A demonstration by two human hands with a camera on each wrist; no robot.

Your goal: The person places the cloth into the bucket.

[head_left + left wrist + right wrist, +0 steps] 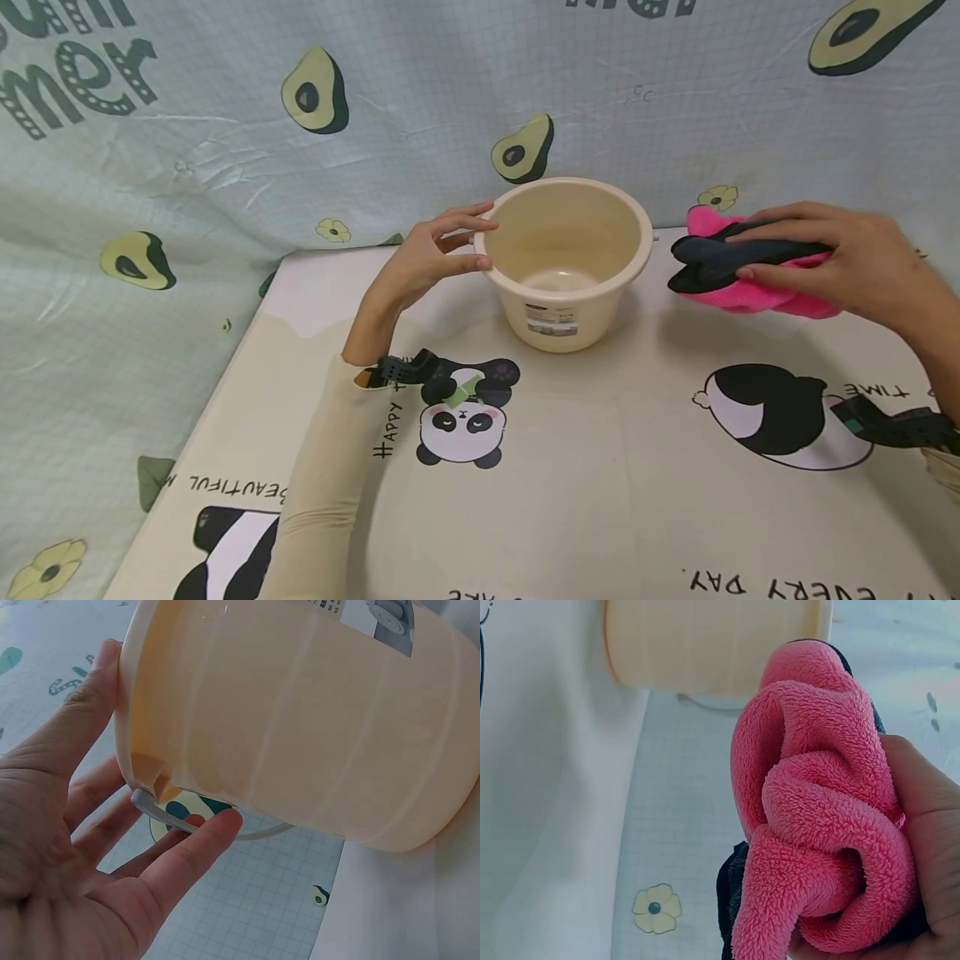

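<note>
A folded towel [712,258], dark on one face and fluffy pink on the other, hangs above the table in my right hand [840,254]. The thumb and fingers grip its dark side, and pink folds [832,802] fill much of the right wrist view. A cream plastic bucket [555,321] stands upright at the table's back, its mouth facing up. My left hand [438,246] touches the bucket's left rim, with its thumb and fingers spread and fairly straight. In the left wrist view, the fingers lie by the grey handle [176,820], and the thumb rests on the rim.
The tabletop [570,483] has a cream cover printed with pandas and lettering. Behind it hangs a pale sheet [420,83] with avocado prints, close to the bucket's back. The bucket's visible floor is bare, and a label [551,319] is on its front.
</note>
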